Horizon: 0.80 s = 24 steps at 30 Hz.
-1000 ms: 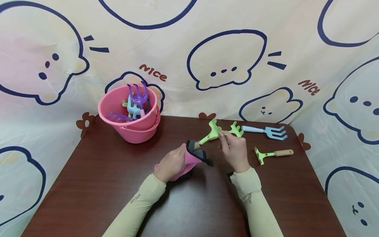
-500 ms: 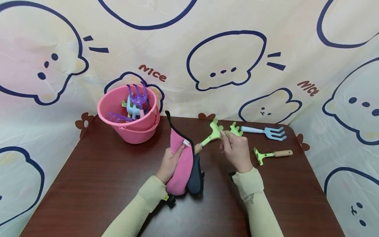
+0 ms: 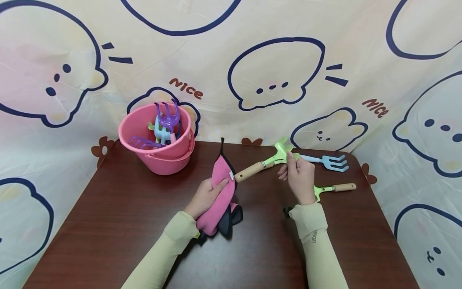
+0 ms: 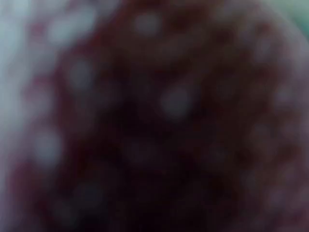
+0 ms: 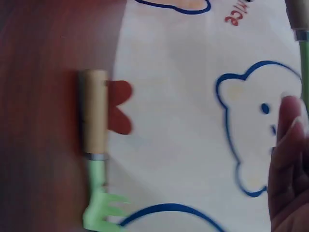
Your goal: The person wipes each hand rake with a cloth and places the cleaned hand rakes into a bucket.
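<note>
My left hand [image 3: 207,196] grips a pink and dark grey cloth piece [image 3: 221,188] with black edging, a small white tag and a thin black strip on top. My right hand [image 3: 300,176] pinches a small garden rake [image 3: 249,171] by its green head. The wooden end of its handle is right at the cloth's edge. In the right wrist view, the right fingers [image 5: 288,145] show at the right edge, beside part of the held rake [image 5: 302,36]. Another green rake [image 5: 95,113] lies on the table, partly hidden behind the held one in the head view. Blur fills the left wrist view.
Stacked pink buckets [image 3: 159,160] stand at the back left, holding purple, blue and green tools. A light blue hand fork [image 3: 333,162] lies at the back right of the brown table [image 3: 108,241]. Nearer is another green-headed tool [image 3: 343,187] with a wooden handle. A patterned cloth wall encloses the table.
The rake's handle has come out of the cloth as my right hand moved right. My left hand has turned the cloth, so its pink side and black strip now stand up.
</note>
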### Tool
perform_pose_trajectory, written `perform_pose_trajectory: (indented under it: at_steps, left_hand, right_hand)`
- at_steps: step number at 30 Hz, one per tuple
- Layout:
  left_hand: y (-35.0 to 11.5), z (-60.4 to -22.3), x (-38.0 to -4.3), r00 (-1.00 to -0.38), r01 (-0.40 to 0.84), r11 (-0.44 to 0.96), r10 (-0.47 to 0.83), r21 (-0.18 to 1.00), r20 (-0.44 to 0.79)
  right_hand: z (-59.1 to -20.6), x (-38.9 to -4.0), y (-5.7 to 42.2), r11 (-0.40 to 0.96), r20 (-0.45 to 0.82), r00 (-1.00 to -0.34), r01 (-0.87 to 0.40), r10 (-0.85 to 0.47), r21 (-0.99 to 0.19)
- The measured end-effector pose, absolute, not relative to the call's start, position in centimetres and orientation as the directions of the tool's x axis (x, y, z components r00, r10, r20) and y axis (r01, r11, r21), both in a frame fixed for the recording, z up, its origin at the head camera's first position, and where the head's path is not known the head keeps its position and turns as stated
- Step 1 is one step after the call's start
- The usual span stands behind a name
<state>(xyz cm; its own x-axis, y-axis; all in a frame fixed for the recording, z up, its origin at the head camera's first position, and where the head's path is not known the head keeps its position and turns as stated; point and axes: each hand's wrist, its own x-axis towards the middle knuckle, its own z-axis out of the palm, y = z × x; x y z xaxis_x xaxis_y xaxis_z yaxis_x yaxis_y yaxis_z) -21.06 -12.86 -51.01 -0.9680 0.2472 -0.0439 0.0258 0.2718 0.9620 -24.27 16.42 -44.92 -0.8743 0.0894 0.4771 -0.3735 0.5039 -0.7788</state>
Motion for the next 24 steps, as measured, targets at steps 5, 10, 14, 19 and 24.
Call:
perform_pose_trajectory:
  at_steps: [5, 10, 14, 19, 24]
  left_hand:
    - [-14.2, -51.5, -21.1, -0.883, 0.098, 0.446, 0.451, 0.89, -0.13]
    - [-15.4, -52.1, -20.8, -0.83, 0.156, 0.435, 0.545, 0.887, -0.121]
    - [-15.8, -52.9, -20.8, -0.824, 0.224, 0.416, 0.564, 0.881, -0.057]
    - [-15.8, -53.8, -20.9, -0.811, 0.26, 0.426, 0.583, 0.867, -0.044]
    - [-16.0, -55.1, -21.2, -0.802, 0.343, 0.413, 0.597, 0.844, 0.034]
  right_hand:
    - [-46.2, -25.5, 16.6, 0.524, 0.345, -0.928, -0.226, 0.141, -0.821]
    - [-45.0, -26.7, 13.9, 0.533, 0.388, -0.911, -0.26, 0.143, -0.805]
    - [-42.4, -28.8, 9.5, 0.689, 0.579, -0.814, -0.396, 0.042, -0.607]
    - [-39.2, -30.8, 2.4, 0.891, 0.708, -0.694, -0.395, -0.13, -0.223]
    - [-37.5, -32.1, -4.5, 0.951, 0.569, -0.768, -0.297, -0.294, 0.09]
